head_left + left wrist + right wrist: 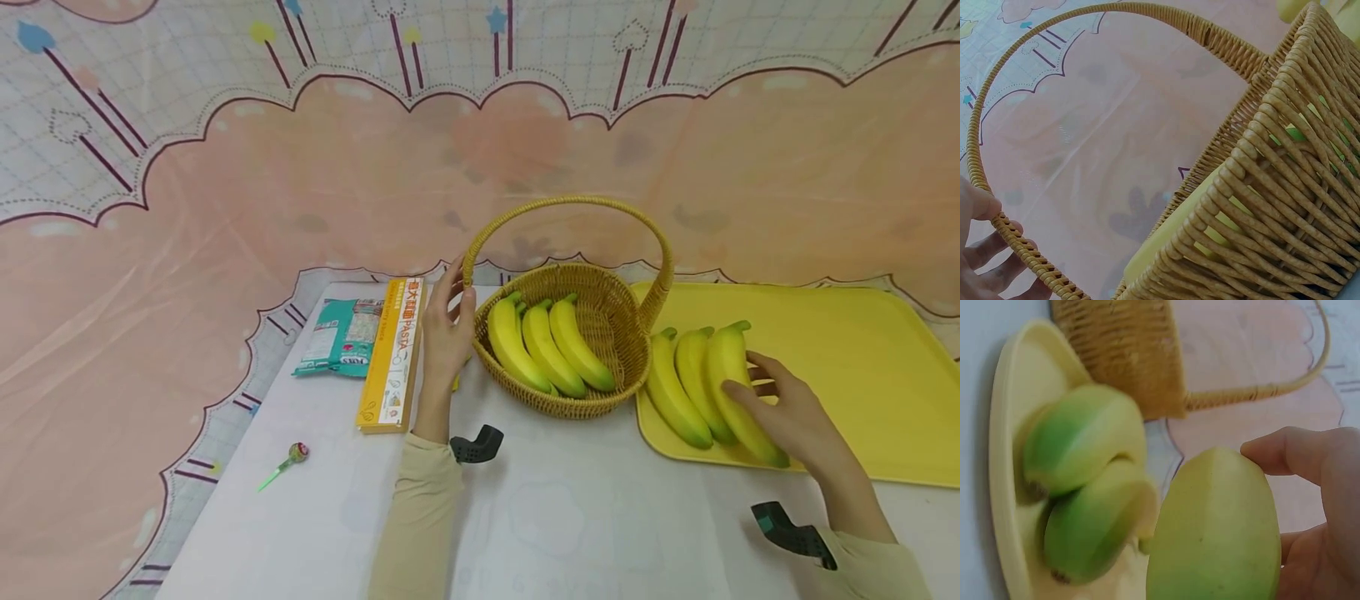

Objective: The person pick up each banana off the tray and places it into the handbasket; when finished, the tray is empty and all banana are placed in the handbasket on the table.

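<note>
While the lollipop (297,452), snack bag (339,337) and pasta box (392,354) lie idle at far left, the left hand (448,329) pinches the basket handle (573,202) at its left base (thumb on top, fingers curled beneath, per the left wrist view). Basket (609,367) holds 3 bananas (546,344), stems toward the far side. Just right of it, on the near-left corner of the yellow tray (855,367), sit 3 more; the right hand (787,408) wraps the rightmost banana (738,392), thumb and fingers clamped on it. Its long axis runs far-to-near, stem away. Basket lies left of this hand, so the right hand is the nearer one.
</note>
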The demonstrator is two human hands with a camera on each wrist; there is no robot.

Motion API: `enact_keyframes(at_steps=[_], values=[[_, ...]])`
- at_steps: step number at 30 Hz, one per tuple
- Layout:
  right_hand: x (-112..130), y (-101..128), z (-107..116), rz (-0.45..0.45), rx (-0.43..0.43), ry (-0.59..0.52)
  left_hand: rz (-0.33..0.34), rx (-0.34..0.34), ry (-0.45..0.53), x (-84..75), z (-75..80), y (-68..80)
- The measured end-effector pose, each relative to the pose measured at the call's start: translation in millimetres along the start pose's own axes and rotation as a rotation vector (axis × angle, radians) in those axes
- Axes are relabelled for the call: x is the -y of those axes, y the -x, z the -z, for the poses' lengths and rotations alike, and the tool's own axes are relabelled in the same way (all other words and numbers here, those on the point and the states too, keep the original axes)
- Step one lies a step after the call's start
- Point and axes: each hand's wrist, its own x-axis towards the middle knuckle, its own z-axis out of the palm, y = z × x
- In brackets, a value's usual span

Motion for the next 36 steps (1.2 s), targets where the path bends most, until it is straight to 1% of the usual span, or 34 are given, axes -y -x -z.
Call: enact_keyframes(at_steps=[11,18,22,25,29,33,36], values=[[37,14,0,0.113,-0.029,0.005,-0.003,0.008,0.007,-2.0,0.7,-0.3],[60,19,-9,0.26,-0.083,-0.036,-0.02,0.009,-0.002,-2.2,0.8,-0.7],[74,15,-16,0.341,-0.083,-0.037,-0.024,0.01,0.003,-1.0,1.2,-0.3],[86,10,-18,0.375,-0.064,-0.03,-0.025,0.008,0.011,-0.5,1.9,0.4],[102,-2,-17,0.374,-0.007,-0.025,-0.02,0.011,0.012,-0.8,2.4,0.5],[116,-20,-15,0.336,0.072,-0.032,-0.004,0.021,0.018,-1.1,2.6,0.4],[125,-36,-13,0.306,0.114,-0.018,0.003,0.023,0.016,-1.6,2.9,0.5]])
